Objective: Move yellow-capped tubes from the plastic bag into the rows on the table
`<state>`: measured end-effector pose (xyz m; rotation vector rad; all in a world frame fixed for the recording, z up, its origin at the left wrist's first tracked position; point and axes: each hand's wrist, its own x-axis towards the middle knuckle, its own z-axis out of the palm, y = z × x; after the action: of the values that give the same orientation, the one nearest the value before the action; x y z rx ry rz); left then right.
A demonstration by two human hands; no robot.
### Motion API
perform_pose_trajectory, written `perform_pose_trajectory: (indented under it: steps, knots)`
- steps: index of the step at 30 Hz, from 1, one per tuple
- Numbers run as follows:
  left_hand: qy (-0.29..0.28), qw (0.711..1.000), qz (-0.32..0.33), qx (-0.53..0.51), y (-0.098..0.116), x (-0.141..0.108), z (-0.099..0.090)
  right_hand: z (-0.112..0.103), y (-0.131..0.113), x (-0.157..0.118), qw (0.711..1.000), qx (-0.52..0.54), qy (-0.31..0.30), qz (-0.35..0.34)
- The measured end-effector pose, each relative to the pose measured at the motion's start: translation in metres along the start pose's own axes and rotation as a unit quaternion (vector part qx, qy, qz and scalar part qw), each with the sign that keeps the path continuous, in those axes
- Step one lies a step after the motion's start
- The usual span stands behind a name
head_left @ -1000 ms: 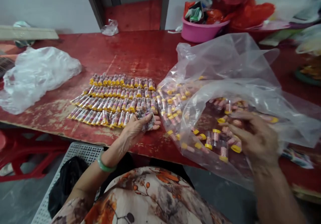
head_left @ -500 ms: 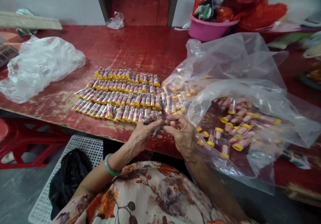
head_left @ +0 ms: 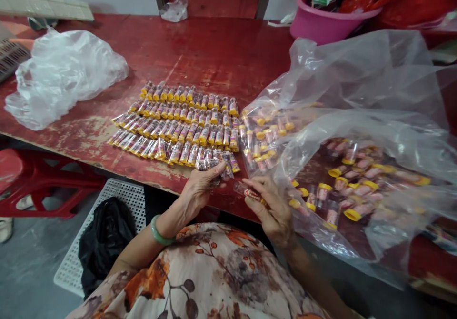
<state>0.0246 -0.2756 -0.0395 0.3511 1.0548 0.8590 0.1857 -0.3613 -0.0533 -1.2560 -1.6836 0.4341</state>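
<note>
A: Where's the tube (head_left: 252, 194) rn?

B: In the R hand (head_left: 273, 207), by the near-left edge of the clear bag (head_left: 335, 116). Fingers are closed to approx. the tube's width, thumb one side, forefinger the other. Clear end points twd the L hand (head_left: 202, 185). Can't tell if the R knuckles touch the bag.

A: And the L?

B: Left of the bag, w/ a small gap btwn the hands. Thumb's pressed on a wad of printed packets (head_left: 210, 163), fingers curled under, so no real opening. Can't tell how many pkts.

A: Tips for doing this bit well?

B: IMO pinch the tube lightly by its sides; plastic's prob. slick & a hard squeeze could shoot it out. Hold the pkts by one edge, corners fanned, so they don't crumple or slip.

A: Watch out for?

B: Rows of tubes (head_left: 178, 124) on the bench (head_left: 228, 47), left of the bag: the front row's right by the L fingers, so a low knuckle might scatter it. Also loose tubes (head_left: 359, 209) inside the bag, near its mouth; film may cling, so R wrist wide of it, pls.
</note>
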Motion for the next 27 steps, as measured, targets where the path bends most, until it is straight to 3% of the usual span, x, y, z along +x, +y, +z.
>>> perform_pose_trajectory:
  steps: [9,12,17,20,23,27]
  knots:
    - [-0.048,0.998,-0.041,-0.021,-0.01,0.0,-0.005,0.021,-0.001,0.004,0.968,-0.186,0.106,-0.131]
    - [-0.04,0.999,-0.01,-0.026,-0.012,-0.005,-0.003,0.028,-0.002,0.003,0.963,-0.19,0.14,-0.13]
    - [-0.022,0.997,0.071,-0.034,-0.018,-0.007,-0.006,0.04,-0.002,0.003,0.954,-0.209,0.141,-0.162]
    - [-0.046,0.994,0.093,-0.015,-0.02,-0.007,-0.012,0.045,0.0,0.008,0.958,-0.194,0.145,-0.156]
    - [-0.068,0.995,0.078,0.004,-0.018,-0.008,-0.017,0.04,0.002,0.016,0.977,-0.141,0.103,-0.126]
    - [-0.06,0.997,0.046,-0.016,-0.009,-0.009,-0.021,0.018,0.002,0.023,0.994,-0.009,-0.05,-0.092]
